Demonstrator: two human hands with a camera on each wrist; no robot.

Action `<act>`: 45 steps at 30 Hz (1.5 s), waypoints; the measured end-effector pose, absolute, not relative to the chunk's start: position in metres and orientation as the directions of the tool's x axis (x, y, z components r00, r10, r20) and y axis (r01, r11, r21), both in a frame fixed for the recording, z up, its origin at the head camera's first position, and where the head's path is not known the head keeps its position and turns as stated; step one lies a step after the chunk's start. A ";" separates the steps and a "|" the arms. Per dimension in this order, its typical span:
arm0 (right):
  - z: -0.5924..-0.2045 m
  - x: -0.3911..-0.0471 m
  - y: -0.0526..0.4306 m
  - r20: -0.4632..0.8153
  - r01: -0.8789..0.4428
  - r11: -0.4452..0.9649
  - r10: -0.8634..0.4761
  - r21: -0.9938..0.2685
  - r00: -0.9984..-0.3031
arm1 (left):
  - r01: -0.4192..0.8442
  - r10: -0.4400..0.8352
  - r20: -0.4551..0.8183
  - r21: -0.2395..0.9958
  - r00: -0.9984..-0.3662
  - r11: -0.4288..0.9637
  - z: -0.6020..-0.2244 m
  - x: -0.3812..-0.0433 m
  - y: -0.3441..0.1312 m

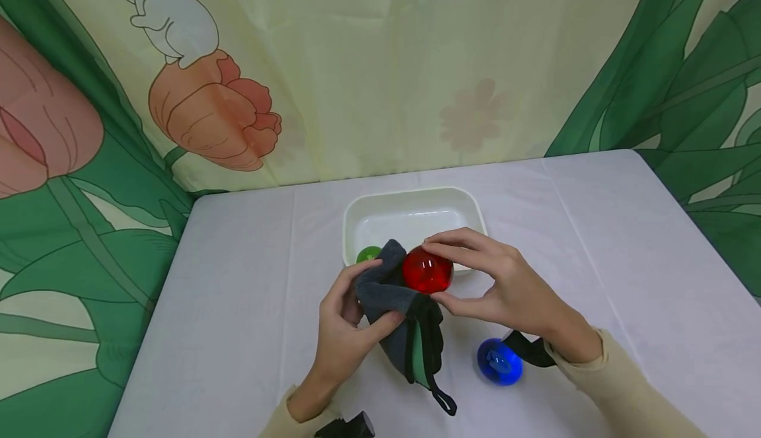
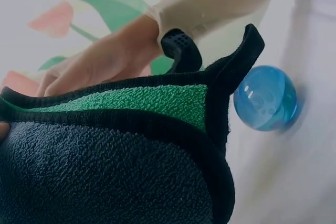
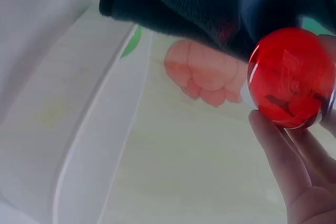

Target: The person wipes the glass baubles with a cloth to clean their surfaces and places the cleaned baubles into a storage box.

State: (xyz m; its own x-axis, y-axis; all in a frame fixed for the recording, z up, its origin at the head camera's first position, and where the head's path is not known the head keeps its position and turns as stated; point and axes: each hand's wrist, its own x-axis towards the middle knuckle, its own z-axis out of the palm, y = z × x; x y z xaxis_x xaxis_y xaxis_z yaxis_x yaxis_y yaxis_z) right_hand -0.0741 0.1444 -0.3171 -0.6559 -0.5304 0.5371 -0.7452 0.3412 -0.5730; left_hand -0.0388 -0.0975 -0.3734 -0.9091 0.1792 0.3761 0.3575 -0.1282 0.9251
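Note:
My right hand (image 1: 502, 279) pinches a clear red ball (image 1: 427, 271) between thumb and fingers, right against a folded dark grey cloth (image 1: 389, 292). The left hand (image 1: 351, 332) grips that cloth, thumb in front and fingers behind. Black edging, a green inner side and a hanging loop show on the cloth, most clearly in the left wrist view (image 2: 131, 156). In the right wrist view the red ball (image 3: 291, 77) sits at the fingertips, its upper edge overlapping the cloth (image 3: 210, 9).
A white tray (image 1: 416, 195) stands behind the hands, with a green ball (image 1: 369, 253) at its near left corner, partly hidden by the cloth. A clear blue ball (image 1: 499, 362) lies on the white-covered table (image 1: 232, 306) below the right wrist. A printed curtain (image 1: 380, 81) hangs behind.

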 end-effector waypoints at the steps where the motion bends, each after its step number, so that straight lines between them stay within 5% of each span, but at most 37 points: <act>1: -0.317 -0.076 0.145 0.538 -0.745 0.346 -0.528 -0.570 -0.657 | 0.358 0.178 0.376 0.925 -0.909 -0.126 -0.374 -0.039 -0.098; 12: -0.323 -0.100 0.147 0.504 -0.716 0.450 -0.509 -0.534 -0.697 | 0.343 0.153 0.354 0.935 -0.923 -0.093 -0.378 -0.036 -0.108; 27: -0.352 -0.124 0.148 0.308 -0.571 0.580 -0.493 -0.582 -0.814 | 0.310 0.132 0.319 0.947 -0.939 -0.082 -0.383 -0.032 -0.115; 45: -0.382 -0.136 0.139 0.133 -0.453 0.658 -0.477 -0.601 -0.869 | 0.265 0.128 0.272 0.962 -0.954 -0.069 -0.386 -0.030 -0.115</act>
State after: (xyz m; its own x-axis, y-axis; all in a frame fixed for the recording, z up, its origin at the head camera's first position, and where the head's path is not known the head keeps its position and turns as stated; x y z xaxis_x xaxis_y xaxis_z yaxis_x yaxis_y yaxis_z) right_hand -0.1357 0.1389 -0.3820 -0.8689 -0.4768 0.1330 -0.4533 0.6582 -0.6011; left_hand -0.0301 -0.1153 -0.3860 -0.9536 0.1284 0.2722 0.2652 -0.0691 0.9617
